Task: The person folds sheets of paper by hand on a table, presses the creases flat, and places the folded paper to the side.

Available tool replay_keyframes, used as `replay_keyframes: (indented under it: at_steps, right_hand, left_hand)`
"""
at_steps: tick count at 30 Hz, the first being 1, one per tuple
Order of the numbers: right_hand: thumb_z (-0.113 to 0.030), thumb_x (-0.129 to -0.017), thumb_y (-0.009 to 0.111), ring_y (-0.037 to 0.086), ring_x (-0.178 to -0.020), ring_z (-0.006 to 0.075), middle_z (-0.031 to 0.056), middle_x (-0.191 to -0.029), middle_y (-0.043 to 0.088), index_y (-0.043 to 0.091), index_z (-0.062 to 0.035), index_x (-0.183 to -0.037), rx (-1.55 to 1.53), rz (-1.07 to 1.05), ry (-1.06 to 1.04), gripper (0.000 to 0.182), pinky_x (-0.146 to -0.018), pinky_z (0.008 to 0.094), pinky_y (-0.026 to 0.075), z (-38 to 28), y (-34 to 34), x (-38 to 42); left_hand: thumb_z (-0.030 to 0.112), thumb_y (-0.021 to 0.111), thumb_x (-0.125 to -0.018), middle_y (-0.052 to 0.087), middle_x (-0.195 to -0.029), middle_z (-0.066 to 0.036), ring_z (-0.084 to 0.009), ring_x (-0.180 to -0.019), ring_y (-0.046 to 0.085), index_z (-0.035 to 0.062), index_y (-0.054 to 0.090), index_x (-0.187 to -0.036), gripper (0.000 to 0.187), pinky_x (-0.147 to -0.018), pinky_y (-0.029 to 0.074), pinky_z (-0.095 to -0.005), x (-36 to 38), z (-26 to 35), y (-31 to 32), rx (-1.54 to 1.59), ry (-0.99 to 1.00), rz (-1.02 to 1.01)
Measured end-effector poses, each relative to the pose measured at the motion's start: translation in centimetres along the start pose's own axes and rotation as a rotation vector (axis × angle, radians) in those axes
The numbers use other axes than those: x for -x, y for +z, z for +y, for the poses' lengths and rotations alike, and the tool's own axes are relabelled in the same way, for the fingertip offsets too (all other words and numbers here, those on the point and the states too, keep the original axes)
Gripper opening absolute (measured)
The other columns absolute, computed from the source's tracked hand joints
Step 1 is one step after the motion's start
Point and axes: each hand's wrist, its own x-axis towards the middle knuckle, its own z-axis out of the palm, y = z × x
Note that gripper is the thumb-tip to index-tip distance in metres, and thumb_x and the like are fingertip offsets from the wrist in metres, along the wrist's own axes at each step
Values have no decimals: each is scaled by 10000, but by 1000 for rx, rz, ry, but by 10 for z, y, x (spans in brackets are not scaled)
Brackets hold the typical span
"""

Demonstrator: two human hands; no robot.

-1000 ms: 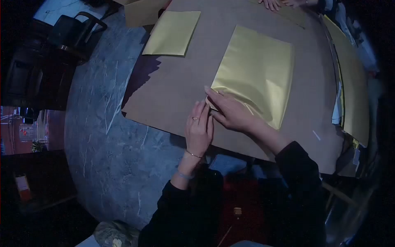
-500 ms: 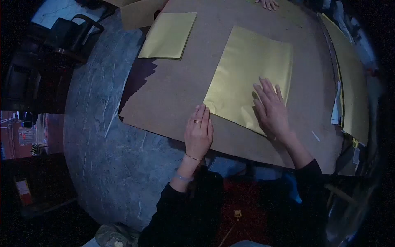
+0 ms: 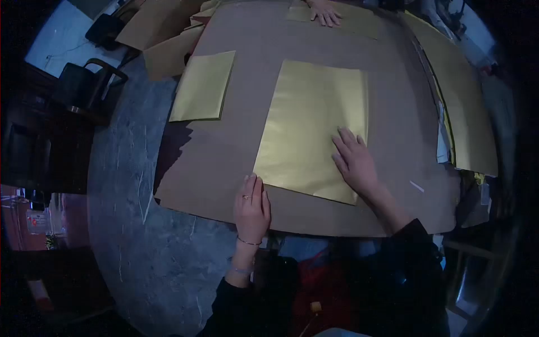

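A large gold paper sheet [image 3: 309,118] lies on the brown board tabletop in front of me. The fingertips of my left hand [image 3: 251,210], stretched out side by side, touch its near left corner. My right hand [image 3: 353,163] rests flat near the sheet's right edge, palm down with its fingers a little apart. Neither hand grasps anything. To the left lies a smaller stack of folded gold paper [image 3: 203,87], its layers showing at the right edge.
Across the table, another person's hand [image 3: 324,12] is spread on another gold sheet [image 3: 359,27]. More gold sheets [image 3: 460,95] are stacked along the right side. A white scrap [image 3: 416,186] lies near right. Open cardboard boxes [image 3: 168,45] and a dark chair [image 3: 92,84] stand at the left.
The view has tilted up, showing more of the far table and the other person's hand. The gold sheet's near edge looks smoother, with fewer wrinkles. Both my hands stay at the sheet.
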Motion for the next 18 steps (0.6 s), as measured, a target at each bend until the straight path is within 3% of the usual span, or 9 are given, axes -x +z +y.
replay_keyframes:
  at_steps: [5, 11, 16, 18]
  right_hand:
    - [-286, -934, 460, 302, -1334, 300, 155, -1428, 334, 410, -64, -1330, 49, 14, -5, 457, -1098, 458, 232, -1, 2, 2]
    - [-295, -929, 474, 305, -1338, 279, 130, -1443, 322, 420, -68, -1329, 42, 11, 1, 463, -1101, 441, 232, 2, 6, 3]
    - [-304, -941, 452, 294, -1343, 273, 138, -1446, 313, 411, -66, -1340, 44, 13, -12, 466, -1103, 432, 231, 2, 4, 4]
    - [-305, -941, 451, 295, -1343, 274, 137, -1448, 310, 411, -65, -1340, 46, 4, -6, 467, -1105, 431, 229, 2, 5, 3]
  left_hand:
    - [138, 596, -860, 543, -1181, -161, -327, -1097, 531, -24, 567, -1101, 292, -881, 451, -397, -4, 2, 4, -27, -31, 0]
    - [211, 657, -829, 559, -1008, -147, -330, -926, 544, -3, 558, -945, 263, -781, 444, -428, -19, 15, 5, -86, -109, 0]
    - [89, 603, -845, 505, -1275, -164, -351, -1223, 448, 5, 543, -1172, 343, -996, 394, -431, -23, 19, 14, 58, -55, 30]
    - [74, 596, -847, 513, -1269, -159, -342, -1213, 461, 11, 552, -1166, 328, -982, 408, -421, -21, 16, 19, 82, -46, -22]
